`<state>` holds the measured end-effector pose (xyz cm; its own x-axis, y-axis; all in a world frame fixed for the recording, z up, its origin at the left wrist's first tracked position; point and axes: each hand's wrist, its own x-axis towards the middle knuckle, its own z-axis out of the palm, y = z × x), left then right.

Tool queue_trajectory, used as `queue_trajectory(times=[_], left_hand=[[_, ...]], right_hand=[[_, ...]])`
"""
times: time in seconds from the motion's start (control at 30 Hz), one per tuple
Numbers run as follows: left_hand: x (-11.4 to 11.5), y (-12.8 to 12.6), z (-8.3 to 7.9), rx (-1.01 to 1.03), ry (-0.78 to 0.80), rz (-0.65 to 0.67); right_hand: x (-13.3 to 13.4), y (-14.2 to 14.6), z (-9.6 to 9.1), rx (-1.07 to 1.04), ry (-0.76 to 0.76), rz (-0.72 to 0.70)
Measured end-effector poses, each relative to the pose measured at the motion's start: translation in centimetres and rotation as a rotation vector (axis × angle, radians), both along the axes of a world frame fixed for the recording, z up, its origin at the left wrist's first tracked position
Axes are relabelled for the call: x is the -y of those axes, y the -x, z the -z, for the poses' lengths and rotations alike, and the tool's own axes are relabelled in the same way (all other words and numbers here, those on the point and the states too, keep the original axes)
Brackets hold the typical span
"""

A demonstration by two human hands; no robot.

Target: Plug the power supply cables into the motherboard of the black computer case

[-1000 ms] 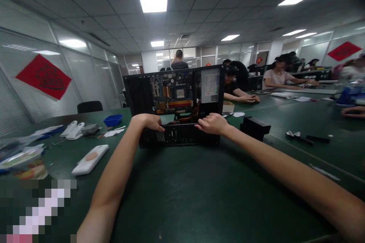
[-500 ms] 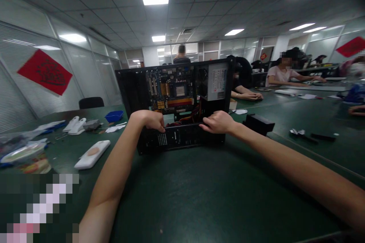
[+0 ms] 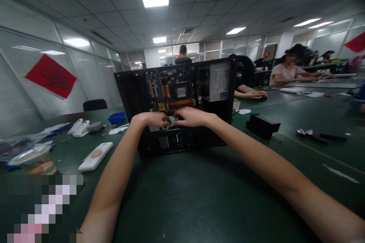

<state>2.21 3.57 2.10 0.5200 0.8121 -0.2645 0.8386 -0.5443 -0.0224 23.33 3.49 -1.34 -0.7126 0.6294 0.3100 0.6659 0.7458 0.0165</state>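
Observation:
An open black computer case stands on the green table, its side off, showing a motherboard and a grey power supply. My left hand and my right hand meet over the case's near edge, just below the motherboard. Both have their fingers curled down into the case. Whatever they grip is hidden behind the fingers and the case's edge.
A white phone-like case lies left of my arm. Farther left are white parts, a blue tray and bagged items. A black box sits right of the case. Several people sit at the tables beyond.
Both hands left the case's near rim, where they were spread apart, and came together at its middle, reaching inside. The view has shifted slightly right.

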Motion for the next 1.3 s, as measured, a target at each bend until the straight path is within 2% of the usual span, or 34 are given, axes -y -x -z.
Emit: queue_trajectory(times=[0.17, 0.23, 0.3, 0.4, 0.5, 0.57, 0.63, 0.7, 0.8, 0.9, 1.0, 1.1, 1.2, 1.3], left_hand=[[-0.4, 0.9, 0.0, 0.007, -0.046, 0.021], [-0.1, 1.0, -0.2, 0.026, -0.037, 0.008], [0.4, 1.0, -0.6, 0.055, -0.051, -0.005], [1.1, 1.1, -1.1, 0.113, -0.077, 0.02], [1.7, 1.0, -1.4, 0.219, -0.092, 0.114], [2.2, 0.5, -1.6, 0.291, -0.085, 0.19], [2.9, -0.3, -1.9, 0.314, -0.086, 0.246], [3.7, -1.1, -2.3, 0.285, -0.107, 0.278], [5.2, -1.9, -2.9, 0.226, -0.103, 0.309], [6.7, -2.0, -3.5, 0.258, -0.111, 0.314], [7.9, -1.8, -4.0, 0.361, -0.178, 0.314], [8.7, -1.7, -4.2, 0.471, -0.216, 0.345], [8.8, -1.8, -3.7, 0.565, -0.217, 0.374], [8.3, -2.1, -2.9, 0.591, -0.228, 0.338]], right_hand=[[-1.4, 3.0, -0.5, 0.248, 0.183, 0.081], [-1.6, 3.4, -0.8, 0.232, 0.171, 0.062], [-1.7, 3.0, -1.4, 0.18, 0.16, -0.019], [-1.6, 0.9, -2.7, -0.026, 0.224, -0.141], [-1.0, -2.2, -4.0, -0.397, 0.264, -0.139], [-0.3, -4.0, -4.6, -0.523, 0.283, -0.159], [0.7, -5.2, -5.0, -0.484, 0.325, -0.204], [1.7, -5.6, -5.4, -0.35, 0.389, -0.231], [3.0, -5.6, -5.9, -0.159, 0.466, -0.247], [4.3, -5.5, -6.5, -0.076, 0.5, -0.272], [5.7, -5.8, -7.1, -0.082, 0.483, -0.257], [6.7, -6.5, -7.6, -0.152, 0.365, -0.22], [7.0, -7.5, -8.0, -0.246, 0.233, -0.152], [6.9, -8.4, -8.2, -0.355, 0.18, -0.098]])
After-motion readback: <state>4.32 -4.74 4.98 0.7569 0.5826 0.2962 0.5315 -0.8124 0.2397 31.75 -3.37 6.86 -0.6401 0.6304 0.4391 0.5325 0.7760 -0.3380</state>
